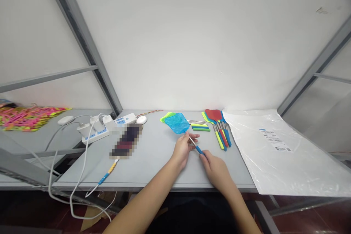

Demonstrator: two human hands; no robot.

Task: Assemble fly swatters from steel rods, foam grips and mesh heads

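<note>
Tilted above the table is a fly swatter (177, 123) with a blue mesh head, a metal rod and a blue grip. My left hand (182, 148) pinches it near the neck, just below the head. Around the blue grip at the lower end, my right hand (214, 166) is closed. Behind the blue head lie green swatter heads (166, 116), partly hidden. Several loose swatter handles (201, 127) with metal rods and coloured grips rest right of it. Farther right is a pile of swatters (213, 114) with red, green and blue parts.
A white plastic mailing bag (255, 153) with a label covers the table's right side. On the left are power strips (94, 136) with plugs, a blurred-out phone-like object (127, 140) on a cable (102, 179), and a round white object (142, 120). Bright pink and yellow items (30, 117) lie far left.
</note>
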